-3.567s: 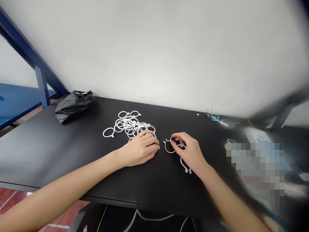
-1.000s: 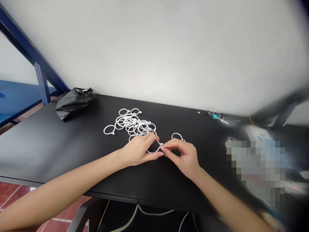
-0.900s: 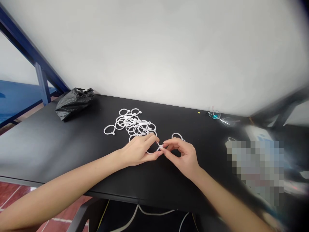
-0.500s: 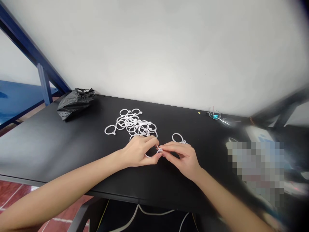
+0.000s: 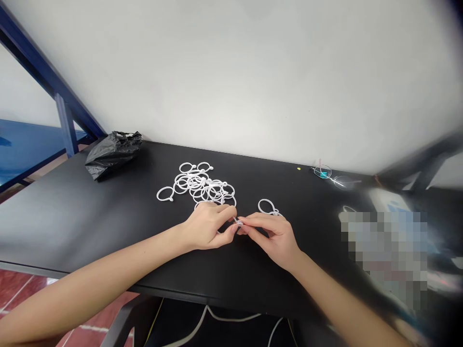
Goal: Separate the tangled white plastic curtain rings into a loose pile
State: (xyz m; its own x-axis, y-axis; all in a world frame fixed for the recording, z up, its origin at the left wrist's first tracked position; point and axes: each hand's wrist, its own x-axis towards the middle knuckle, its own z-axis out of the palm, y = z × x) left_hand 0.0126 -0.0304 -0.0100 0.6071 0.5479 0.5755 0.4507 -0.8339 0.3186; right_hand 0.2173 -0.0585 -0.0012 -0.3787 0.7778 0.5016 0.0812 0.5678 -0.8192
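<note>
Watching from here: left hand and right hand pinch one ring, pile at eleven o'clock.

Bright even indoor light, soft faint shadows, pale glare on the black tabletop, wide-angle bending toward the edges, smeared blur at lower right

White plastic rings; black tabletop; black plastic bag; dark blue metal frame.
</note>
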